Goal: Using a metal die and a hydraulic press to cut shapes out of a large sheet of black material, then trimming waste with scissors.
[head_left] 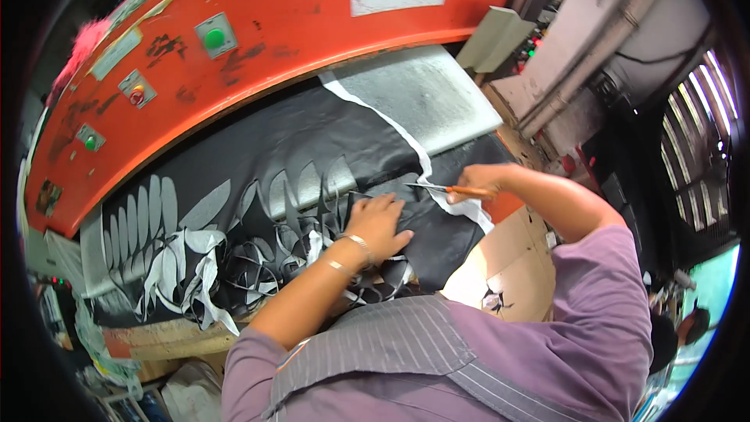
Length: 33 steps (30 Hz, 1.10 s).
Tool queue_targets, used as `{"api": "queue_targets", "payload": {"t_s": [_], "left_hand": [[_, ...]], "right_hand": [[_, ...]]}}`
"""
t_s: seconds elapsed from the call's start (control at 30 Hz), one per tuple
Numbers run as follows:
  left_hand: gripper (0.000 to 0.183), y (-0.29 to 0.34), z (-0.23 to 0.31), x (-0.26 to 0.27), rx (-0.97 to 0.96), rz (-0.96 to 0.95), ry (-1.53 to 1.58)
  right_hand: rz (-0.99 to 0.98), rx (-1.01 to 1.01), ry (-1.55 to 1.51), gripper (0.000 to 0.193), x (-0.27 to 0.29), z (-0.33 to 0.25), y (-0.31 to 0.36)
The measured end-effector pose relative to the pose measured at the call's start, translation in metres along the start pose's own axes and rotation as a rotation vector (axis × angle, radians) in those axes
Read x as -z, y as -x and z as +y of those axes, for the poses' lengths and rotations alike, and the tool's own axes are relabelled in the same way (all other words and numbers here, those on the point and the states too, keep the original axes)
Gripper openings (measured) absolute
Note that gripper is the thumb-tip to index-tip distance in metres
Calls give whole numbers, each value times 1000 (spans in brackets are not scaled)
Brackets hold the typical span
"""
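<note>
Apron (pixel 375 344), scissors (pixel 439 187) in right hand (pixel 478 180), black sheet (pixel 439 241)

White light is glaring through the slatted window (pixel 695 141), the pale slab (pixel 414 98) is catching sheen, and fisheye distortion is bending edges toward the dark rim.

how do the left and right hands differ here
The left hand lies spread on the black sheet, while the right hand is closed around an orange-handled tool. The left hand has a band at the wrist; the right hand shows none. Both are ungloved.
</note>
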<state>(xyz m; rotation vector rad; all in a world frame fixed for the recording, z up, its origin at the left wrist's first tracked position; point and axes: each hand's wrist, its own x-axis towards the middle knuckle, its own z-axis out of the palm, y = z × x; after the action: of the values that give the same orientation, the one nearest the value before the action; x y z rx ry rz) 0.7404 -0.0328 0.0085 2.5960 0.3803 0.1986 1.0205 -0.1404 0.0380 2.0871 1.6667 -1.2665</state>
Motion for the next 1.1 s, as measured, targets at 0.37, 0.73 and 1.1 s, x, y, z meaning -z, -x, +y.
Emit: {"api": "queue_targets", "payload": {"t_s": [0.37, 0.73, 1.1], "left_hand": [[35, -7, 17, -8, 110, -234, -41], [26, 103, 11, 56, 369, 116, -135], [25, 94, 22, 40, 122, 39, 105]], "right_hand": [[-159, -3, 34, 81, 19, -22, 17], [-388, 403, -55, 100, 27, -82, -46], [-200, 366, -280, 74, 7, -131, -76]]}}
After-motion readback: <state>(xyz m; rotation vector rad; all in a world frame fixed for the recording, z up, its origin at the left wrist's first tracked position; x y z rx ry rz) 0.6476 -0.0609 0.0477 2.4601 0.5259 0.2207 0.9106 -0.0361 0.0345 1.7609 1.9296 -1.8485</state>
